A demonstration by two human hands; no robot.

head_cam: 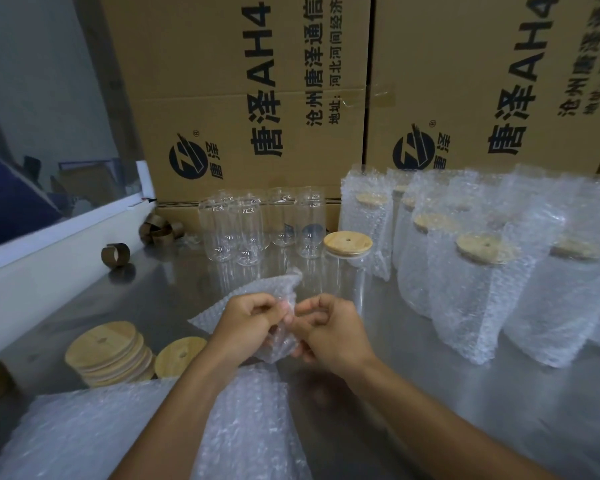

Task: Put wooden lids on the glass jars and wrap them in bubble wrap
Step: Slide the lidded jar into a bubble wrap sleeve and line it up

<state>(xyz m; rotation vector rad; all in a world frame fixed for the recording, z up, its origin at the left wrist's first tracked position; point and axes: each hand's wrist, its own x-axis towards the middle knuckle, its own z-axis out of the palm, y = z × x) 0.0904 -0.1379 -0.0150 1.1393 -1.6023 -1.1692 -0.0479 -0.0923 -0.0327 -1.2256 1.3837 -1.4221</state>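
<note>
pinching a bubble wrap bag (pixel 280 344) with left hand (pixel 246 323) and right hand (pixel 329 332), fingertips clamped on its mouth, likely prying it open for the lidded jar (pixel 347 271) at twelve o'clock.

surface: grey metal table (pixel 413 393), shiny, w/ reflections
back centre: bare glass jars (pixel 246 230), upright, no lids, close together
centre: one jar w/ wooden lid (pixel 347 242), standing just beside the wrapped ones
right: wrapped jars (pixel 471 289) in bubble wrap, upright, lids on, in a tight group
front left: stack of wooden lids (pixel 110 351); one single lid (pixel 179 360) touching it
near edge: bubble wrap sheets (pixel 84 434), lying flat
left: brown tape cores (pixel 115 255), several
back: cardboard boxes (pixel 257 98), stacked behind the jars
</note>
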